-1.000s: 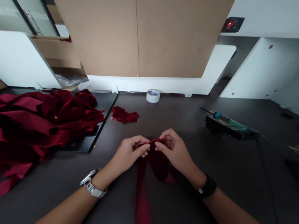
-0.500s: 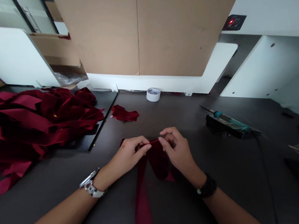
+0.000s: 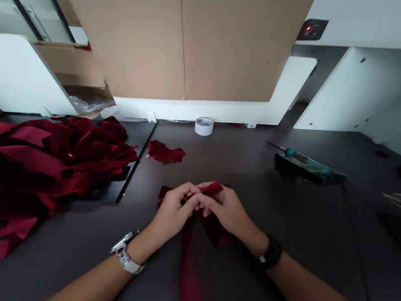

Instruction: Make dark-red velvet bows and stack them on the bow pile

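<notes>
At lower centre of the frame, the left hand [image 3: 172,211] and right hand [image 3: 224,207] pinch a light, limp burgundy velvet ribbon [image 3: 212,189], soft stuff best held at its folded end between the fingertips.

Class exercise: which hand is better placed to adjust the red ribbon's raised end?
Probably the right hand: it touches the raised end of the velvet ribbon, while the left hand is closed over the gathered part.

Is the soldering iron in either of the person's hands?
No: the soldering iron rests on its stand, while the left hand and right hand pinch red ribbon.
</notes>
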Available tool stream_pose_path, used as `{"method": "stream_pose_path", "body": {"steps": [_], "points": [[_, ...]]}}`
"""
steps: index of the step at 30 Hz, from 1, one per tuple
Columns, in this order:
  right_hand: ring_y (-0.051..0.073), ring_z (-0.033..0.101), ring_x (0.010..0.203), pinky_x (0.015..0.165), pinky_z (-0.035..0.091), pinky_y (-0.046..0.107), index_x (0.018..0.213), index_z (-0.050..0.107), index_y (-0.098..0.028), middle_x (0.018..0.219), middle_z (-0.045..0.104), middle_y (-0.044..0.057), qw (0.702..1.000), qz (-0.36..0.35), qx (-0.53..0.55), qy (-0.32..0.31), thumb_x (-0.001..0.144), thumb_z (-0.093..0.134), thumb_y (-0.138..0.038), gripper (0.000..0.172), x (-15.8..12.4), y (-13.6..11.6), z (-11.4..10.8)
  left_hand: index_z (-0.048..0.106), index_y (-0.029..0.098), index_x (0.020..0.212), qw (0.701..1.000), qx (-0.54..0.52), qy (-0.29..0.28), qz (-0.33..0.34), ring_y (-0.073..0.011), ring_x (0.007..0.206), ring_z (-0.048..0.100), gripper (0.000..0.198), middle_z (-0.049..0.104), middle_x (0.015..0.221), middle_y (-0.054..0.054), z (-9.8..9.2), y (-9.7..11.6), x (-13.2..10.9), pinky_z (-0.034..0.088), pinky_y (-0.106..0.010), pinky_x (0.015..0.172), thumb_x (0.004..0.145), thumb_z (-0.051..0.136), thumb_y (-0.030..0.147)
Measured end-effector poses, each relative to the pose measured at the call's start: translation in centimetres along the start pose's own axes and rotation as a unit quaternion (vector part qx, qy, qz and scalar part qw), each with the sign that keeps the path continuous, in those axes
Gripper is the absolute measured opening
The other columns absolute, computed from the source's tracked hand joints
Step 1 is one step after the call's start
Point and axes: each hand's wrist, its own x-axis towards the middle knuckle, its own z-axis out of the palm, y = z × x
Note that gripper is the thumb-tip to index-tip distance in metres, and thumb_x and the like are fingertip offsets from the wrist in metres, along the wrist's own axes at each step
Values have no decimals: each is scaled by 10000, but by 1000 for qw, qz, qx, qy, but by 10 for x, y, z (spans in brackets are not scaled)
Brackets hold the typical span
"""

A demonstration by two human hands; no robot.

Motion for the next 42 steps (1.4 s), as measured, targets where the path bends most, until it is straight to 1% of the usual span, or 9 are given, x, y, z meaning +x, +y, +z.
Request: {"method": "stream_pose_path", "body": {"steps": [5,8,14,18,22,26,29,36,42], "points": [[95,538,415,440,437,212,676,592,-142,523,573,13,999,38,25,30,834,434,-692,593,0,6,3,546,161,723,1000,3,-9,22,-89,525,455,246,536,612,14,4,3,-2,375,-205,523,871,515,354],[104,547,420,447,439,224,640,578,-141,525,582,31,996,68,59,15,820,400,-735,645,1,7,0,532,157,712,1000,-2,-13,15,-80,511,443,254,536,616,14,4,4,-2,365,-200,512,875,509,351],[112,603,559,541,482,232,878,590,-169,668,624,-2,998,31,62,3,765,650,-564,415,0,2,5,514,160,745,999,-43,-5,-14,-82,500,445,281,520,604,23,4,1,-2,349,-195,466,859,522,417],[110,581,551,559,477,242,765,562,-178,615,600,-16,998,-3,30,49,776,679,-447,294,-1,1,7,541,153,776,1000,-24,-16,-1,-88,518,468,278,546,625,9,2,0,-1,383,-207,492,877,498,408],[112,561,520,553,469,257,714,573,-173,610,615,5,991,-3,25,134,746,690,-494,343,6,0,-11,579,164,985,993,109,10,35,-149,717,581,239,627,798,-36,-13,-7,4,472,-282,672,867,540,369],[96,533,516,538,441,237,683,583,-166,613,619,10,982,11,65,175,674,739,-534,400,12,-8,-38,562,217,1157,939,341,-11,51,-309,1137,492,506,600,1176,-91,-27,-18,7,394,-486,928,715,734,391],[91,525,540,554,427,226,676,597,-159,616,615,8,992,11,57,113,692,740,-497,367,12,-16,-48,605,196,1008,919,387,-55,41,-285,1042,525,301,622,1065,-71,-28,-21,8,397,-457,885,732,699,269],[105,541,703,647,423,229,707,607,-162,799,578,2,991,5,-96,-93,750,713,-320,195,1,-34,-42,582,173,828,951,269,-141,64,-132,662,537,62,599,723,17,-17,-2,2,385,-248,632,772,564,153],[161,554,998,895,419,293,833,650,-170,1090,546,42,967,-20,-167,-190,798,690,-283,125,-2,-33,-35,567,168,1050,960,176,-214,40,-166,857,609,263,661,989,-45,-13,11,-8,447,-274,762,787,552,166]]}}
